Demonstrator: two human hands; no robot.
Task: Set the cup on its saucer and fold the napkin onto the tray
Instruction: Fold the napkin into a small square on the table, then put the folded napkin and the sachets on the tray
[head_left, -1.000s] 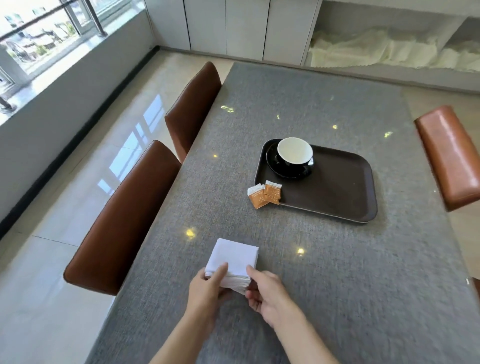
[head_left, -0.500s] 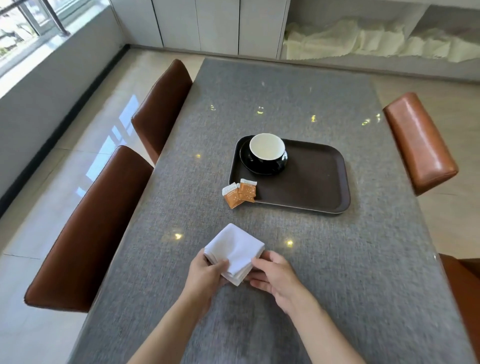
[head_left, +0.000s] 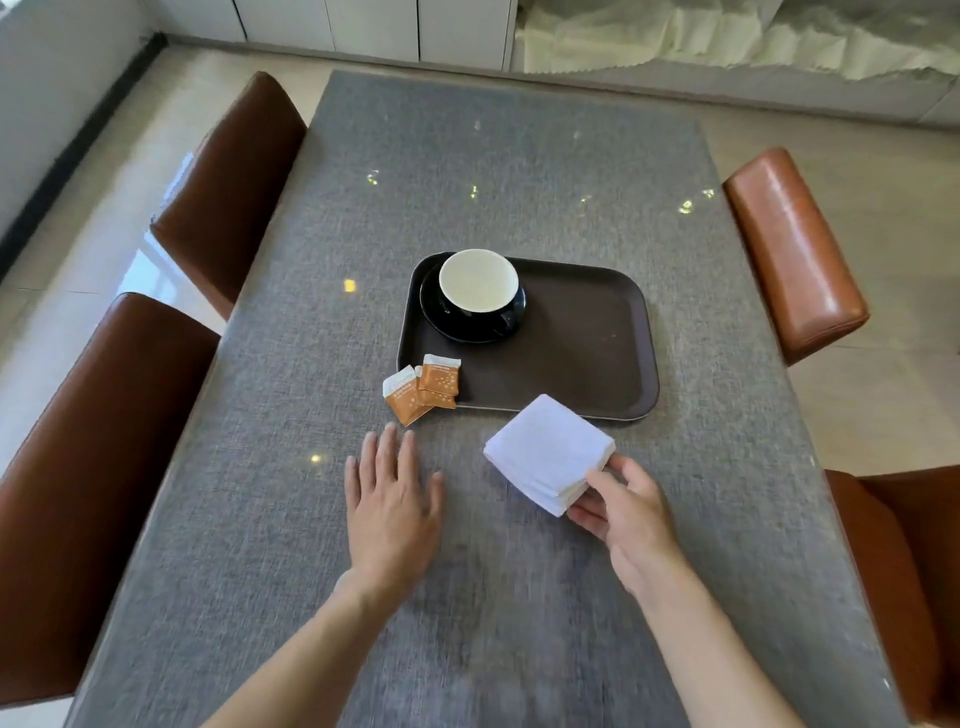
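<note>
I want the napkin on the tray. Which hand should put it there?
The right hand: it already grips the folded napkin beside the tray. The left hand is open and empty.

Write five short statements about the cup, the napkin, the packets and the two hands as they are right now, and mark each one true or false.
1. The cup stands on its saucer on the tray. True.
2. Both hands hold the napkin. False: only the right hand grips the napkin; the left hand is open, off it.
3. The napkin lies flat in the middle of the tray. False: it is folded and held at the tray's near edge.
4. Two orange packets lie at the tray's near left corner. True.
5. The cup is tipped on its side. False: it stands upright.
</note>
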